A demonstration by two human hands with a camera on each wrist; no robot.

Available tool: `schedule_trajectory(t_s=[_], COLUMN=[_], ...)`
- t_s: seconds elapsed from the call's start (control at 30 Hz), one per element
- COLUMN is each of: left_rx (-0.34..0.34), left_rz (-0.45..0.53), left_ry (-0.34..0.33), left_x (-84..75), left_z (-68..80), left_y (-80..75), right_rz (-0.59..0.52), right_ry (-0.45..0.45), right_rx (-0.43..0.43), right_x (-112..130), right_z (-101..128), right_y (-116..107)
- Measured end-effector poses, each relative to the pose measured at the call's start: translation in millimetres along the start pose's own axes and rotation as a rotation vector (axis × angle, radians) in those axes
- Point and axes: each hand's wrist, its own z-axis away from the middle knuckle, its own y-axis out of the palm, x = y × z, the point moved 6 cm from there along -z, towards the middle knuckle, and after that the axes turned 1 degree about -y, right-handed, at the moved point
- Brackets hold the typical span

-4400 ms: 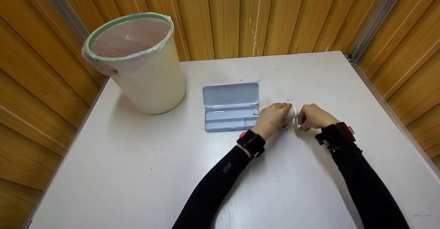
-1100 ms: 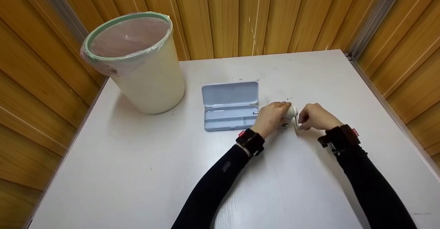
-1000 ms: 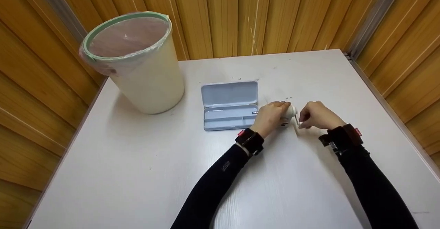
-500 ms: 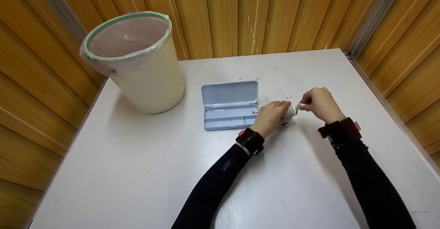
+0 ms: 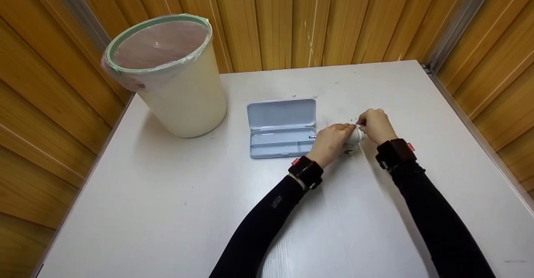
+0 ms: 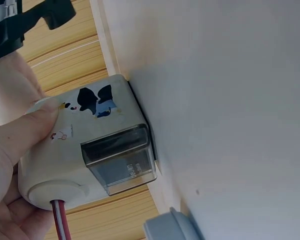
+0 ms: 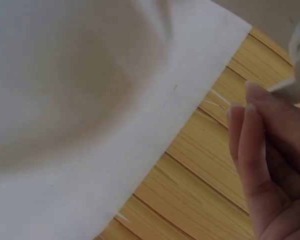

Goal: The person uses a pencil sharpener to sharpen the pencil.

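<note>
My left hand (image 5: 330, 143) grips a white hand-crank pencil sharpener (image 6: 65, 155) on the table, thumb on top beside its penguin sticker. A clear dark shavings drawer (image 6: 122, 160) shows on the sharpener's side. From the round front sticks a red-and-grey striped pencil (image 6: 61, 222), whose end points over the blue case in the head view. My right hand (image 5: 377, 126) pinches the white crank handle (image 7: 289, 91) at the sharpener's far end; the crank stands near the top, mostly hidden by the fingers in the head view.
Left of the sharpener lies an open light-blue pencil case (image 5: 281, 114) with divided compartments. A cream bin (image 5: 190, 98) with a green rim and a plastic liner stands at the back left. Wood-patterned panels (image 5: 275, 23) border the white table (image 5: 167, 211).
The right hand has swung with the crank, from low beside the sharpener up to the top and slightly left. The left hand keeps its grip on the sharpener in the same place.
</note>
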Motion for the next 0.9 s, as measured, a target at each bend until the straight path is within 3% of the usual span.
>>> schedule_trajectory(t_s=[0.2,0.47,0.7,0.9], left_rx=[-0.018,0.002,0.011,0.072], left_rz=[0.016,0.059,0.057,0.223], left_ry=[0.011,-0.004,-0.039,-0.132], left_x=[0.6,3.3,3.6,8.4], left_z=[0.7,-1.1,-0.1,-1.3], left_y=[-1.3,-3.4,-3.6,-0.3], right_rz=[-0.023,-0.027,-0.067,-0.107], right_ry=[0.001,0.000,-0.035,-0.070], right_rx=[0.187,0.310,0.258,0.182], right_x=[-10.2,-0.1,26.5,39.4], right_z=[6.8,19.6,28.9,32.3], right_y=[17.7,12.1,-8.5,-11.5])
